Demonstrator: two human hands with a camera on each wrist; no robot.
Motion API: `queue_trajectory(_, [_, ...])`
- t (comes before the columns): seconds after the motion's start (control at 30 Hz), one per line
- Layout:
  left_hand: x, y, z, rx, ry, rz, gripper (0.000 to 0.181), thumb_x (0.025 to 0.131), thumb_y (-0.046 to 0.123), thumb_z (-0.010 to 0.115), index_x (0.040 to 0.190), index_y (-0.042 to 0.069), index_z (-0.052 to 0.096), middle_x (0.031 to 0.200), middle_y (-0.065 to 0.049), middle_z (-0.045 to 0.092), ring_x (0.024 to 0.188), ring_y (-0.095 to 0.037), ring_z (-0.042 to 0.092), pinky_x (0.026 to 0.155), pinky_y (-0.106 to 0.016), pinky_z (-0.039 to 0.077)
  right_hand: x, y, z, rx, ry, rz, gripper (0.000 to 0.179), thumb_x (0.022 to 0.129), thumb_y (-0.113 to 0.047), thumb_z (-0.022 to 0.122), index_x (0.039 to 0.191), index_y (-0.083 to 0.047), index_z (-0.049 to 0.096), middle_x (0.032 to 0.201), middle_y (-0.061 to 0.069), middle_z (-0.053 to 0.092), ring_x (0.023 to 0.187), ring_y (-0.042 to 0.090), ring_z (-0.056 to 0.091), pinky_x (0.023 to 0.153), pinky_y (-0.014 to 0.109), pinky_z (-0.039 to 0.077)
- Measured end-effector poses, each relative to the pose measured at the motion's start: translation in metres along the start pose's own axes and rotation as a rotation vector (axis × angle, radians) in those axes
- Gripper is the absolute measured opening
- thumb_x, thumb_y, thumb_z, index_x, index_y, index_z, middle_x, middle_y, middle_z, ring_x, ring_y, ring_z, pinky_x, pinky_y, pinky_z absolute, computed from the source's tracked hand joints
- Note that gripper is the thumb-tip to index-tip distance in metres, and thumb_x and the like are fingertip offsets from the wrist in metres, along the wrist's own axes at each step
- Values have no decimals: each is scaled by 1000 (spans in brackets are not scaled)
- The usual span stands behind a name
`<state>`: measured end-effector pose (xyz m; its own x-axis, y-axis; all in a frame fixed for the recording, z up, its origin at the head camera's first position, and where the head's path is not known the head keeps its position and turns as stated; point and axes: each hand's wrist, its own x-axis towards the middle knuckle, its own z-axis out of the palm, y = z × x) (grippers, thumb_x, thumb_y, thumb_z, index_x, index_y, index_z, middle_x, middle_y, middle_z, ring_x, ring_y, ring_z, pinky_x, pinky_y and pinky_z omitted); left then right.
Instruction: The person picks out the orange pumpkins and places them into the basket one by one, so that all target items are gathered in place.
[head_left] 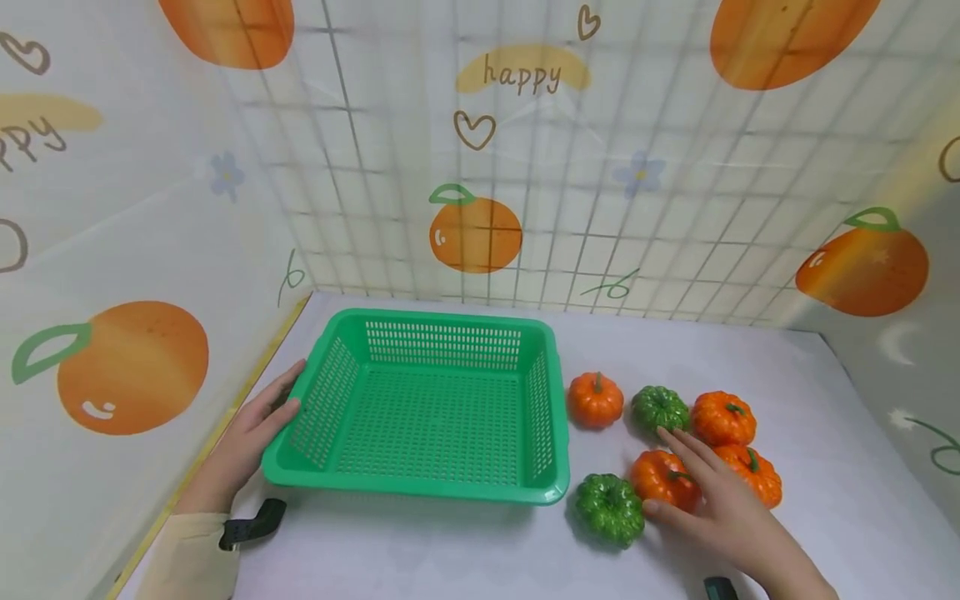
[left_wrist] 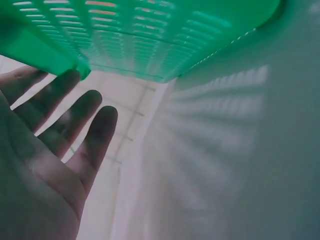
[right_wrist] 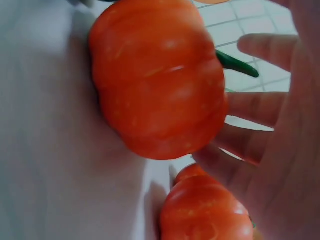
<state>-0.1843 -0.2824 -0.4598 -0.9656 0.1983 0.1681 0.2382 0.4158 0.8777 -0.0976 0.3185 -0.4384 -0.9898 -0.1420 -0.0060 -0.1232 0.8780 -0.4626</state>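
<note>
A green plastic basket point(head_left: 427, 492) with slotted walls stands on the table, nothing inside it. My left hand point(head_left: 251, 433) is at its left rim, fingers extended along the side; in the left wrist view the straight fingers point(left_wrist: 75, 117) reach up to the basket's edge. Over on the right, my right hand point(head_left: 723, 504) hovers close around a small orange pumpkin point(head_left: 663, 479) with a green stem. Its fingers are spread on the pumpkin's far side in the right wrist view, where that pumpkin point(right_wrist: 160, 80) fills the middle. A green pumpkin point(head_left: 610, 510) sits just left of the thumb.
Another green pumpkin point(head_left: 660, 410) lies beyond the right fingertips. Two more orange pumpkins point(head_left: 723, 418) are grouped to the right, partly behind the hand. One orange pumpkin point(head_left: 596, 400) sits beside the basket's right wall. A patterned curtain point(head_left: 480, 167) over a wire grid encloses the white table point(head_left: 390, 550).
</note>
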Motion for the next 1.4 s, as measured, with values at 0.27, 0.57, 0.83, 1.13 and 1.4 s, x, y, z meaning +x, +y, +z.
queue_trajectory(0.27, [3, 1, 8, -156, 1, 17, 53, 106, 21, 43, 157, 20, 29, 163, -1, 22, 147, -9, 16, 103, -12, 25, -6, 5, 2, -30, -25, 4, 99, 71, -75, 69, 154, -30, 37, 151, 13, 38, 128, 46, 44, 85, 70, 43])
queue_trajectory(0.57, [6, -2, 9, -203, -25, -46, 52, 107, 27, 41, 157, 29, 27, 163, 6, 19, 147, -10, 13, 101, -13, 26, -10, 9, 3, -19, -69, 12, 94, 69, -63, 81, 146, -19, 49, 146, 12, 45, 122, 39, 51, 86, 59, 49])
queue_trajectory(0.83, [8, -4, 9, -231, -36, -39, 52, 108, 28, 39, 158, 26, 25, 164, 4, 17, 147, -8, 12, 102, -14, 25, -10, 11, 3, -18, -99, 36, 93, 69, -66, 78, 146, -21, 49, 144, 14, 46, 121, 40, 51, 85, 58, 50])
queue_trajectory(1.13, [10, -4, 9, -262, -38, -61, 53, 108, 30, 37, 159, 28, 23, 164, 6, 15, 148, -10, 9, 103, -16, 24, -6, 11, 1, -4, -60, 8, 88, 72, -64, 78, 145, -23, 50, 143, 12, 48, 120, 37, 52, 81, 53, 53])
queue_trajectory(1.4, [8, -3, 11, -274, -19, -116, 53, 107, 36, 39, 158, 32, 24, 164, 10, 14, 149, -14, 5, 115, -53, 10, 0, -2, -19, -24, 44, -76, 86, 75, -54, 82, 143, -13, 51, 139, 14, 50, 120, 39, 49, 83, 56, 51])
